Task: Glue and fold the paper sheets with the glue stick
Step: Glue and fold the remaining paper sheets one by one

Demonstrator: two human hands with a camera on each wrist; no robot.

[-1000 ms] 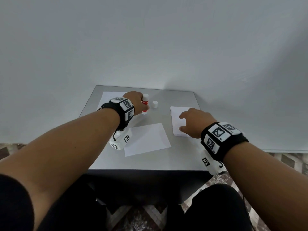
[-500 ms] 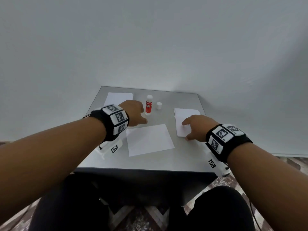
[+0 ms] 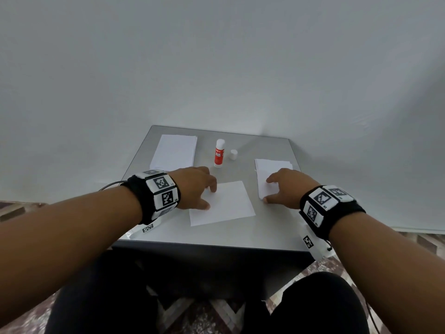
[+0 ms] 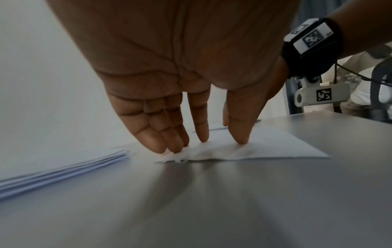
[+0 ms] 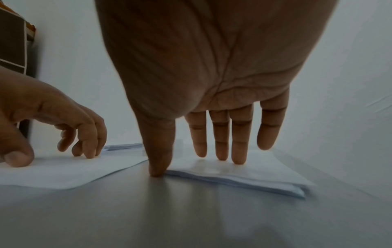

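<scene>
Paper sheet (image 3: 221, 203) lies flat mid-bench (image 3: 216, 232), its left edge pressed down by the straight fingertips of the left hand (image 3: 195, 186). Right hand (image 3: 287, 186) rests with fingers spread on the folded stack (image 3: 269, 167) at the right, thumb on the bench. Glue stick (image 3: 219, 153) stands upright behind, its cap (image 3: 233, 154) just beside; another stack (image 3: 174, 150) lies far left.

On the grey surface (image 3: 216, 235) the left hand (image 3: 192, 191) rests fingertips on a single paper sheet (image 3: 228, 206), while the right hand (image 3: 289, 189) presses a folded stack (image 3: 267, 169). Behind stand an uncapped glue stick (image 3: 219, 154), its cap (image 3: 233, 155) just beside, and another paper pile (image 3: 174, 151).
</scene>
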